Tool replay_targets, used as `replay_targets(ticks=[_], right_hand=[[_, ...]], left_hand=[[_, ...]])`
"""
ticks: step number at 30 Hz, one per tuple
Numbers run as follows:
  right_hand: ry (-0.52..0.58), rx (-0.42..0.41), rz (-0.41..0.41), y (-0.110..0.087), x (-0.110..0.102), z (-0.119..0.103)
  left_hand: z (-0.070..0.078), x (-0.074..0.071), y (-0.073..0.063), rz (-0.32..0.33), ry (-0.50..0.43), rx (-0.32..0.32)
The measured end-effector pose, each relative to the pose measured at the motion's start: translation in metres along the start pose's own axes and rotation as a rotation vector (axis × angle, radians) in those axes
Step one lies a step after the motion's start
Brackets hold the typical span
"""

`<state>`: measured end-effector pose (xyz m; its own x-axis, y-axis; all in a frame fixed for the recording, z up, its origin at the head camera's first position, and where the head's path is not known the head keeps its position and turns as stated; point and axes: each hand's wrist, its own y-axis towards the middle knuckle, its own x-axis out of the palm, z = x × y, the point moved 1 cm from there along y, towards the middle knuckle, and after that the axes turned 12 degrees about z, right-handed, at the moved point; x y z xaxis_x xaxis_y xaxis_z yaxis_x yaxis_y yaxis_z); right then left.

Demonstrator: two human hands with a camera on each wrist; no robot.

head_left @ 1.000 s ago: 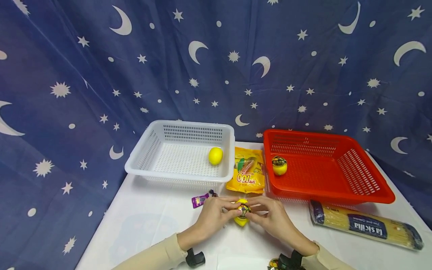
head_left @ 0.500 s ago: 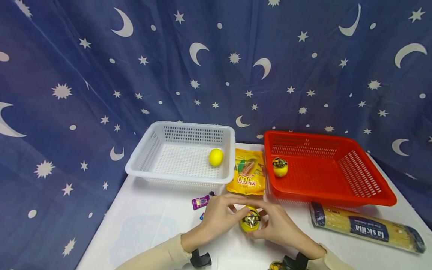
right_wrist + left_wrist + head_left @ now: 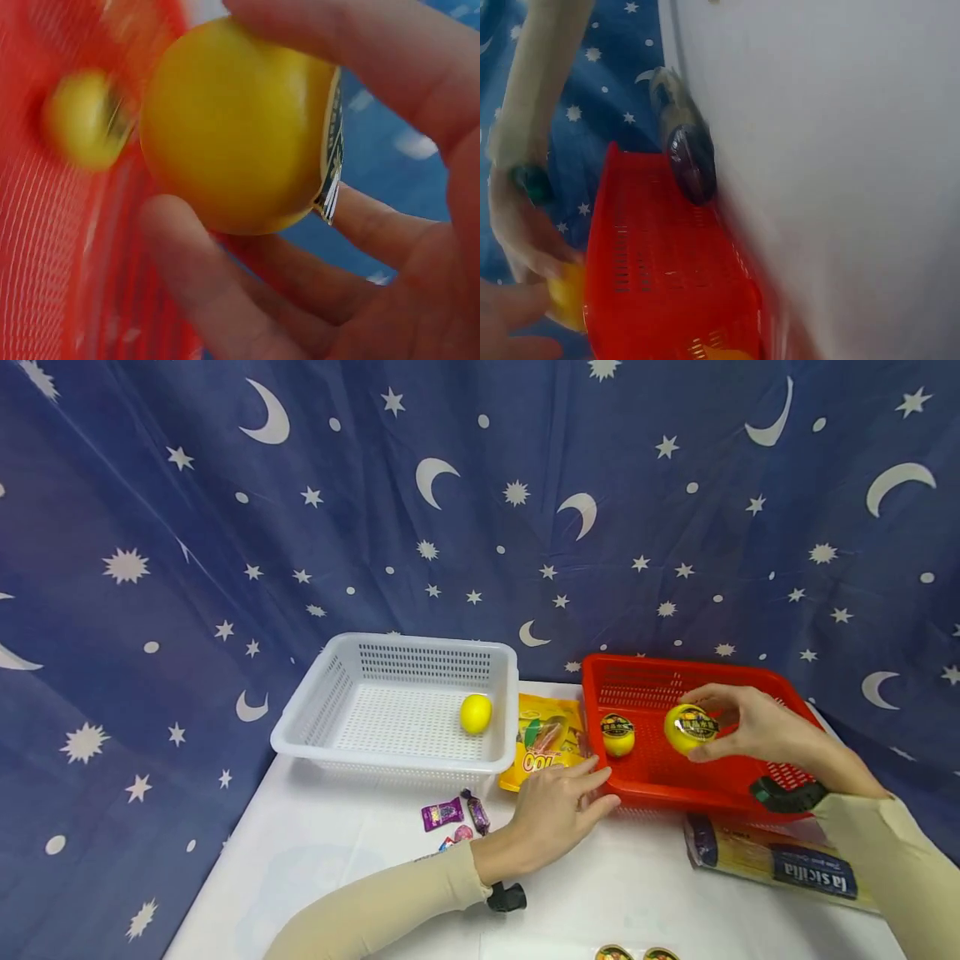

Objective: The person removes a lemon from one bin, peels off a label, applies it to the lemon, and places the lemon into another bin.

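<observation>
My right hand (image 3: 765,731) holds a yellow lemon (image 3: 682,731) over the red basket (image 3: 667,795), pinched between thumb and fingers. A black fruit label sits on this lemon (image 3: 232,127), seen edge-on in the right wrist view. Inside the basket, near its left wall, lies a second labelled lemon (image 3: 618,743). My left hand (image 3: 551,817) holds nothing. Its fingers are spread low in front of the yellow snack bag (image 3: 551,727), with the fingertips close to the red basket's front left corner. A lemon with no label in sight (image 3: 476,714) rests in the white basket (image 3: 311,748).
A pack of spaghetti (image 3: 787,862) lies in front of the red basket, partly behind the right sleeve. Small wrapped candies (image 3: 442,814) are left of my left hand. Round printed labels (image 3: 613,952) show at the bottom edge. A star-patterned curtain (image 3: 480,510) hangs behind.
Both hands were together on the labelled lemon over the table. The left hand has let go, while the right hand has carried the lemon right and forward over the red basket.
</observation>
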<state>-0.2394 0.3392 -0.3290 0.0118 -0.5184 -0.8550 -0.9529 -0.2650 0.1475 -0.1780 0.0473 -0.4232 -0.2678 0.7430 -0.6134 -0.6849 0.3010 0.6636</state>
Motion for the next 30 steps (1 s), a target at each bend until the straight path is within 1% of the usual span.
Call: replay_targets(ticks=[2,4,6,8,11,15,26,28,30], right_hand=[[-0.04,0.025,-0.027,0.021,0.004,0.019],[-0.06,0.054,-0.066,0.037,0.014,0.035],[-0.057,0.078,-0.113,0.047,0.026,0.047],[-0.051,0.09,-0.157,0.052,0.038,0.056],[-0.038,0.116,-0.206,0.056,0.052,0.064],[-0.032,0.154,-0.218,0.058,0.061,0.067],[-0.014,0.158,-0.215,0.057,0.063,0.067],[-0.004,0.151,-0.217,0.056,0.062,0.068],[0.013,0.146,-0.215,0.053,0.06,0.068]], left_hand=[[0.002,0.004,0.005,-0.008,0.036,0.008],[0.003,0.008,0.009,-0.01,0.062,0.009],[0.003,0.011,0.01,-0.021,0.075,-0.003],[0.003,0.013,0.011,-0.031,0.082,-0.016],[0.003,0.015,0.011,-0.037,0.081,-0.026],[0.002,0.017,0.011,-0.026,0.086,-0.022],[-0.001,0.019,0.01,-0.011,0.106,-0.02],[-0.001,0.017,0.012,-0.013,0.098,-0.02],[-0.003,0.012,0.015,-0.011,0.085,-0.013]])
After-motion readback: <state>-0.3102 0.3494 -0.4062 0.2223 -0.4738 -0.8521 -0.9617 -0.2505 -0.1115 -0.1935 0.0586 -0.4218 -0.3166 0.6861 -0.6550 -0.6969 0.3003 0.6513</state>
